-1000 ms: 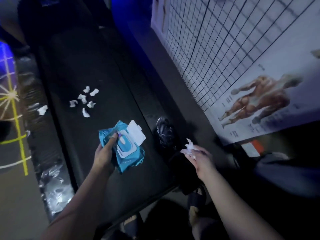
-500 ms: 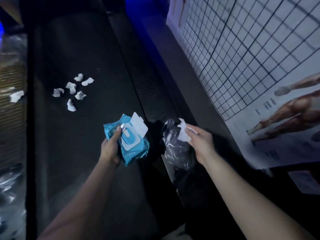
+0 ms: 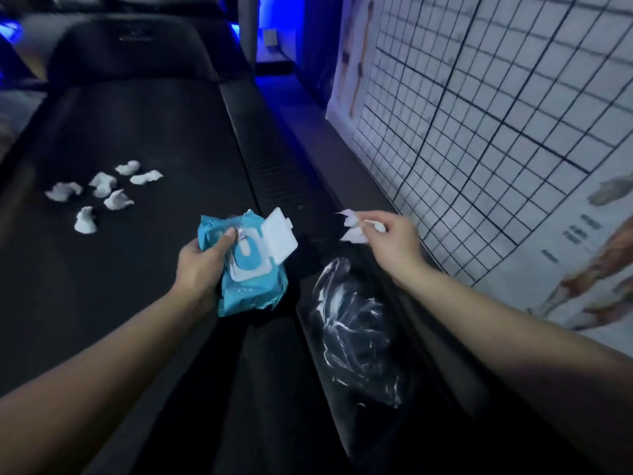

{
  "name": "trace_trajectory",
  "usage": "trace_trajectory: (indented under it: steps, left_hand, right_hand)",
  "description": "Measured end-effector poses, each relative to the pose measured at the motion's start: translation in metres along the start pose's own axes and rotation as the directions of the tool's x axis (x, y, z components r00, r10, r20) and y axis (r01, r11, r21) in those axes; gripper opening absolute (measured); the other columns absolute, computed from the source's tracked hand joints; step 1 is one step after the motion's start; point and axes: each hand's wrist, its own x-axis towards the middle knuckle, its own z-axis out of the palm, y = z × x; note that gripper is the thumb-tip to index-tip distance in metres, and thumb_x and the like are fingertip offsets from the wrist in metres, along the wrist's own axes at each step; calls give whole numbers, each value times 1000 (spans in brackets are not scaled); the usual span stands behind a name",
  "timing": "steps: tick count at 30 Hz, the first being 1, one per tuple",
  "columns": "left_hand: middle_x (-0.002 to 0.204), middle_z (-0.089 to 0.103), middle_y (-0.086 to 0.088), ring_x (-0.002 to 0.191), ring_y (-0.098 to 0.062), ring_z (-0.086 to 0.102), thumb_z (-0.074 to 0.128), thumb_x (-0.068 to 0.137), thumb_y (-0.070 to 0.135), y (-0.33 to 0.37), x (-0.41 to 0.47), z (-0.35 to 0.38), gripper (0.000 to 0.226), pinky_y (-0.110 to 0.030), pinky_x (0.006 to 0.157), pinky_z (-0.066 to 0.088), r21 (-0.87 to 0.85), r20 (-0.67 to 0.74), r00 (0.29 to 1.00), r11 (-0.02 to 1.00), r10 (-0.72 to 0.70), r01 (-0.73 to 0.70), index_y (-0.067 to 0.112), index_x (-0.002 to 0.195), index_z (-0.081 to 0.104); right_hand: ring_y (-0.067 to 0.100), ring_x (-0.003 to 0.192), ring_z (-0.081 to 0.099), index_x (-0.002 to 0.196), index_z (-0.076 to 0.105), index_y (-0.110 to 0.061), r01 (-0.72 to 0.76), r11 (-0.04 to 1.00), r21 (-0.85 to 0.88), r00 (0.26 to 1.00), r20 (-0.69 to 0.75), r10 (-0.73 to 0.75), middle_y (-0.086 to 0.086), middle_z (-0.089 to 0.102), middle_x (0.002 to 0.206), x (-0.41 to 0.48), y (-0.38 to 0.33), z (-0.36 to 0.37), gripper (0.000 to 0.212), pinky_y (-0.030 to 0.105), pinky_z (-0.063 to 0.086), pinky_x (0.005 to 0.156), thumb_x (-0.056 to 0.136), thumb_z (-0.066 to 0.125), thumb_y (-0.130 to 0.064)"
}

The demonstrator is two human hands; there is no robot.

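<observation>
Left fingers: the left hand (image 3: 202, 265) has its fingers (image 3: 227, 236) curled round a blue wipes pack (image 3: 251, 286), thumb pressed on its top face.
Wipes pack: held in the air inside that grip, its white lid (image 3: 279, 240) flipped open on the side away from the thumb.
Right fingers: the right hand (image 3: 394, 241) has its fingers (image 3: 375, 228) pinched together on a crumpled white wipe (image 3: 352, 226), which sticks out toward the pack; wipe and pack are apart.
Under the right fingers: a black plastic bag (image 3: 356, 330), shiny and crinkled, lies on the treadmill's side rail (image 3: 284, 173).
Beyond the left fingers: six balled-up wipes (image 3: 102, 193) lie in a loose cluster, well apart from the hand.
Surface: the black treadmill belt (image 3: 137, 286) carries the cluster and runs under both forearms up to a dark motor hood (image 3: 130, 46).
Room: dim; a wall poster (image 3: 496, 114) with a black grid and anatomy figures stands beyond the right fingers; blue light (image 3: 263, 15) glows behind the hood.
Change: half a second ago the right fingers held the wipe low at the bag, close to the pack; now they are higher and nearer the poster. The left grip on the pack and the open lid are unchanged. The view has tipped up, bringing the hood and blue light in.
</observation>
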Motion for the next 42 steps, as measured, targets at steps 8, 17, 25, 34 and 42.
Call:
trace_trajectory:
  steps: [8, 17, 25, 34, 42]
  left_hand:
    - [99, 82, -11, 90, -29, 80, 76, 99, 24, -3, -4, -23, 27, -47, 85, 63, -65, -103, 994, 997, 27, -34, 5, 118, 71]
    - [96, 82, -11, 85, -27, 81, 75, 100, 19, 2, -49, -8, 19, -35, 64, 64, 28, -39, 994, 994, 105, -104, 6, 112, 71]
    - [113, 79, -20, 98, -35, 78, 77, 98, 25, -23, -49, -31, 39, -50, 75, 67, -249, -12, 997, 966, -73, 68, -1, 126, 69]
    - [112, 79, -18, 97, -32, 80, 74, 100, 22, -38, -45, -15, 34, -46, 71, 67, -323, 33, 997, 944, -62, 70, 0, 126, 68]
    - [116, 79, -15, 90, -27, 81, 62, 102, 36, -49, -32, -31, 38, -41, 65, 65, -379, 232, 964, 901, -128, 211, 9, 128, 70]
  right_hand:
    - [6, 105, 68, 110, 78, -28, 254, 943, -214, 955, 209, -210, -9, 75, 112, 11, -10, -1, 25, 16, 49, 94, 92, 66, -17]
    - [12, 120, 63, 120, 74, -29, 269, 907, -323, 931, 328, -159, -9, 67, 132, 13, -1, -13, 30, 22, 44, 106, 96, 57, -20]
    - [17, 131, 55, 130, 63, -45, 528, 682, -506, 765, 632, -123, -18, 54, 146, 3, 14, 5, 41, 37, 39, 115, 100, 51, -21]
    - [1, 121, 61, 126, 63, -52, 632, 597, -495, 727, 646, -234, -33, 57, 133, -10, 31, -24, 48, 22, 40, 112, 94, 51, -18]
    - [0, 123, 58, 125, 67, -46, 615, 664, -426, 737, 612, -289, -24, 60, 134, -5, 36, -13, 48, 18, 37, 112, 96, 53, -11]
